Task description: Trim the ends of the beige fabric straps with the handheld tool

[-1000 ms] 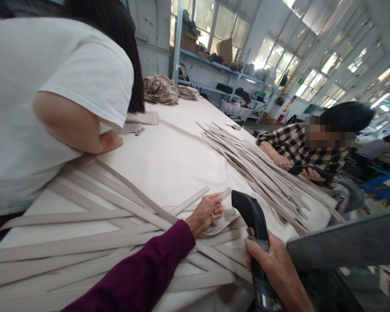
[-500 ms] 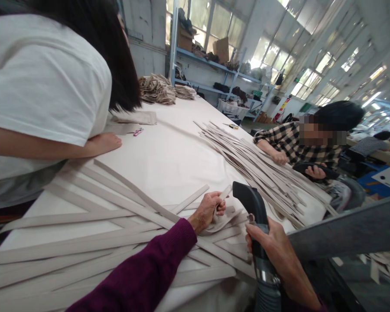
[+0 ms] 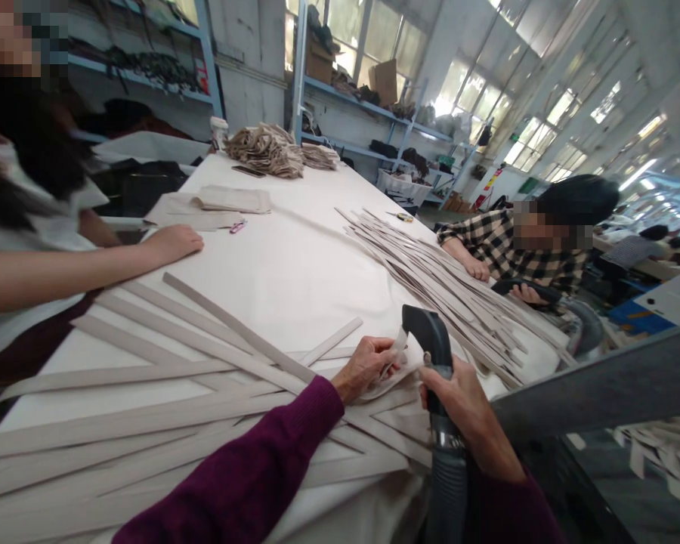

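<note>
My left hand (image 3: 374,364) is closed on a beige fabric strip (image 3: 400,344), pinching it near its end. That end meets the mouth of a black vacuum nozzle (image 3: 434,332), which my right hand (image 3: 462,400) grips around its handle. A ribbed grey hose (image 3: 449,487) runs down from the nozzle. Under and around my left forearm, several beige strips (image 3: 215,347) lie crossed over one another on the white-covered table (image 3: 283,264). The fingertips of my left hand are partly hidden by the strip.
Right of the nozzle lies a long bundle of strips (image 3: 431,279), beside a co-worker in a checked shirt (image 3: 499,245). A co-worker's hand (image 3: 175,243) rests on the table's left edge. Folded fabric (image 3: 269,151) is piled at the far end. A grey metal bar (image 3: 595,378) crosses at right.
The nozzle and my right hand have moved slightly left and up, and the strip's end now meets the nozzle mouth. The co-worker at left has leaned back.
</note>
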The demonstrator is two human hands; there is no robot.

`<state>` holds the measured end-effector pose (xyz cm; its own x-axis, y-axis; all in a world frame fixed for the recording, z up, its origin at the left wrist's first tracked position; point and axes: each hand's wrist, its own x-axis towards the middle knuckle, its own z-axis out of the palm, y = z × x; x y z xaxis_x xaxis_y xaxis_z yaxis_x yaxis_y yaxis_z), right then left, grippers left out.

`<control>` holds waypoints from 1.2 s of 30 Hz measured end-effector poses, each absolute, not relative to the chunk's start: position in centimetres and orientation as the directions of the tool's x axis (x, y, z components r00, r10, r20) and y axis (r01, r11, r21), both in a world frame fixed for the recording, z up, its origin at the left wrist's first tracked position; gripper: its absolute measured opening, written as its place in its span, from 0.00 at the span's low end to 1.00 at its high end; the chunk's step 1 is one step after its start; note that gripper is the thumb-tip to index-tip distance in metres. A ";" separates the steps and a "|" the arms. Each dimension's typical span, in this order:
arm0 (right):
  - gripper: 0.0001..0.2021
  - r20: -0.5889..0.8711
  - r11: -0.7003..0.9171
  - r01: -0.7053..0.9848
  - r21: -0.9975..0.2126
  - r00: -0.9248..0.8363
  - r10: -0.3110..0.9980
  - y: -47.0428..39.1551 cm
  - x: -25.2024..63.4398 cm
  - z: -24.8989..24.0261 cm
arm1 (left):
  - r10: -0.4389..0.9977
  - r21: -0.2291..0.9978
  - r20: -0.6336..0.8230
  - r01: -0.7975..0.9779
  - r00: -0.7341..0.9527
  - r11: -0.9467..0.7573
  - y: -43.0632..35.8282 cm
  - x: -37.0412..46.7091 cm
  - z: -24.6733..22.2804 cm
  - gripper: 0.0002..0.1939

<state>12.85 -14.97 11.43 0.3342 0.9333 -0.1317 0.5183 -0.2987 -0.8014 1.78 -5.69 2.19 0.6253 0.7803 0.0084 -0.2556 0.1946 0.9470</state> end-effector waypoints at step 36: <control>0.08 -0.154 -0.376 0.514 -0.771 0.423 0.893 -16.6 15.5 10.8 | 0.782 0.933 -0.057 -0.246 0.620 0.263 -5.0 1.5 1.4 0.07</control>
<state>15.50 -16.55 10.76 0.4228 0.8930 -0.1543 0.5137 -0.3764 -0.7710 1.46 -4.97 1.43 0.6203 0.7823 -0.0574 -0.2458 0.2634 0.9328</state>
